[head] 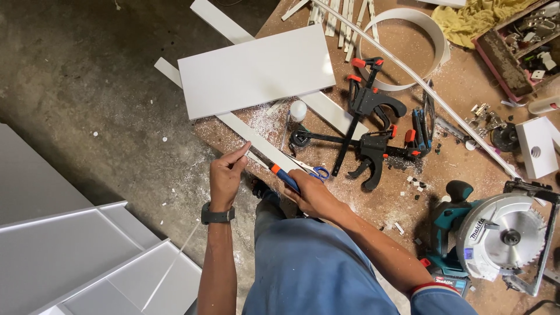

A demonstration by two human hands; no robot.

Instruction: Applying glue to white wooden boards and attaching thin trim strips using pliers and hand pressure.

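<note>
Running diagonally off the worktop (408,175) corner, the narrow white strip (265,146) lies pinched in the left hand (226,175), the right hand (312,195) fisted around what looks like a blue-handled knife (284,178) alongside.

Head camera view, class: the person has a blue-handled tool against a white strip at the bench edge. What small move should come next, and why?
Probably a short, steady stroke of the blue-handled tool along the white strip. The right hand grips its handle with the tip at the strip's edge, and the left hand pinches that edge just ahead of it, so those fingers should stay clear.
</note>
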